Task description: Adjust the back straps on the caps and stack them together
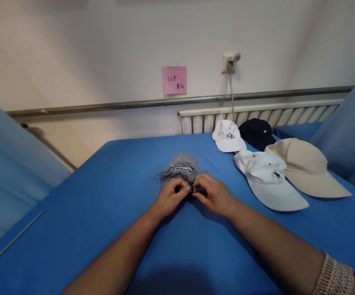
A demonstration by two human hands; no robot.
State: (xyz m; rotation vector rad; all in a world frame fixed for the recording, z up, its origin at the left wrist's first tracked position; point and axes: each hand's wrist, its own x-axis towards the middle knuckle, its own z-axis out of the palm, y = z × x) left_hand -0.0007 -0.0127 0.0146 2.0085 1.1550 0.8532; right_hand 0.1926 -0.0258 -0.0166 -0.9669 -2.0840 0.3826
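A grey baseball cap [184, 161] with white lettering and frayed edges lies on the blue-covered table [110, 213]. Its back strap faces me, and a dark buckle [194, 189] shows on it. Thumb and fingers of my left hand [171, 196] pinch the strap just left of the buckle. On the other side, my right hand [213, 193] pinches the strap close to the buckle. Both hands meet at the cap's near edge, and the fingers partly hide the strap. Much of the brim is hidden behind the crown.
Right of my hands lie a white cap [226, 135], a black cap [257, 132], a pale cap [265, 176] and a beige cap [306, 164]. A thin stick [14, 239] rests at the left. Behind stand a radiator [208, 121] and wall rail [128, 105]; curtains [5, 164] flank the table.
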